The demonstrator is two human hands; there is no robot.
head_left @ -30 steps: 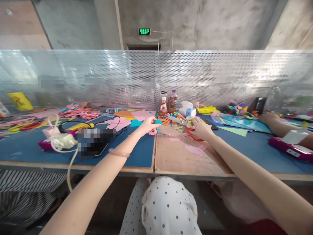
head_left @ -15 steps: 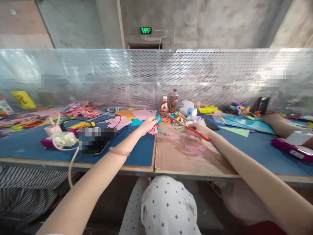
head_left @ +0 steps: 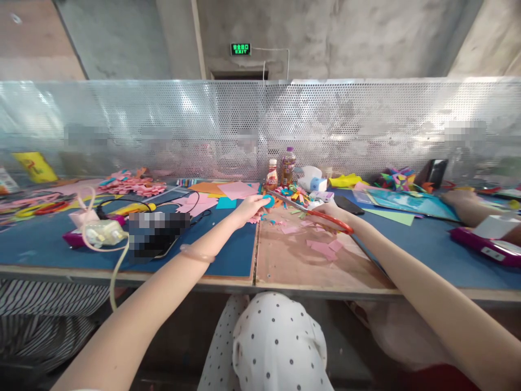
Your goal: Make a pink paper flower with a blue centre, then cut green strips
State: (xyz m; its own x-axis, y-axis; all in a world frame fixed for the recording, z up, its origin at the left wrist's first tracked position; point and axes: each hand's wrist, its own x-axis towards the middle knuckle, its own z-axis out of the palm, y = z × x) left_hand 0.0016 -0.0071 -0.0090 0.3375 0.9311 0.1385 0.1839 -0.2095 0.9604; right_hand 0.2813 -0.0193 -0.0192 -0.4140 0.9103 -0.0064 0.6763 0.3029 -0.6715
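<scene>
Between the fingertips of my left hand (head_left: 246,210) is a small piece of blue paper (head_left: 269,201), its edge rounded. My right hand (head_left: 328,212) is wrapped round the orange handles of a pair of scissors (head_left: 331,220). Their metal blades point left and away, towards the blue paper; whether they touch it I cannot tell. Beneath my hands, pink paper scraps (head_left: 324,248) and small blue bits lie on the bare wooden strip (head_left: 297,271). Several colourful paper strips (head_left: 291,192) are heaped just behind the blades.
Two bottles (head_left: 288,165) stand at the back by the perforated metal screen (head_left: 325,119). A tissue pack (head_left: 318,184) is right of them. Pink paper pieces (head_left: 136,183), a dark phone-like device (head_left: 163,233) and cables lie left. Another person's hand (head_left: 462,201) rests at the right.
My left hand has shifted slightly right with the blue paper, closer to the blades. The scissors' handles look spread a little wider. The whole view has drifted slightly.
</scene>
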